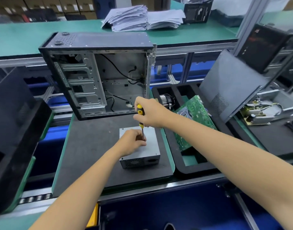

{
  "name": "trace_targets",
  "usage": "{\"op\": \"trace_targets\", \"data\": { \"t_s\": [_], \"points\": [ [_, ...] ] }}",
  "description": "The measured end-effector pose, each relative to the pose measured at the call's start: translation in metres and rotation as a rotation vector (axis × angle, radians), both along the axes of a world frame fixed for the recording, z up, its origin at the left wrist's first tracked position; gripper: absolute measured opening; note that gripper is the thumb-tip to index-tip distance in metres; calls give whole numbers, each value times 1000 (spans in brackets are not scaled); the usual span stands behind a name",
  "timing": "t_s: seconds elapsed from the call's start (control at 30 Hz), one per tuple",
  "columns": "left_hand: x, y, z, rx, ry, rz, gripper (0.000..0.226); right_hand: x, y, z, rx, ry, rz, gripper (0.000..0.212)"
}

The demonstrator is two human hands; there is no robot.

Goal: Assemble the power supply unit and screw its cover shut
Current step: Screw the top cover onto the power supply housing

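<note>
Two hands are busy over a power supply point(147, 150) on the dark surface point(86, 146).

A yellow-and-black screwdriver point(140, 117) is gripped upright by the right hand point(150, 113), its tip set on the metal cover; the shaft is pinched low by the left hand point(131, 142). An open computer case point(99, 72) stands behind.

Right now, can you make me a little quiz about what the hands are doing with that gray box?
1. True or false: the screwdriver is lying flat on the mat.
2. Which hand grips the yellow-and-black handle? A) left hand B) right hand
3. Fill in: the green circuit board leans in the black foam ____ right of the power supply unit.

Key:
1. False; it stands nearly upright, tip down at the unit's cover.
2. B; the left hand's fingers are bunched around the shaft's tip.
3. tray.
</note>
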State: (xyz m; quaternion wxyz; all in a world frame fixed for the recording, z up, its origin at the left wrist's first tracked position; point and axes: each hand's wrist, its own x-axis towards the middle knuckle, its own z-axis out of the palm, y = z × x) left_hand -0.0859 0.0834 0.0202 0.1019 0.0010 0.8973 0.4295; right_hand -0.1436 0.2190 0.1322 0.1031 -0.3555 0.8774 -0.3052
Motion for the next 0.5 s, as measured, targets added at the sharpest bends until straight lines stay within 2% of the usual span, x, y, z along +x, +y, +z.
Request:
{"op": "trace_targets", "data": {
  "t_s": [0.37,0.5],
  "points": [
    [5,37,-11,-127,11,-200,22,2,36,5,310,-30,246,19],
    [5,42,-12,-121,4,-207,11,3,40,4,337,-8,293,21]
  ]
}}
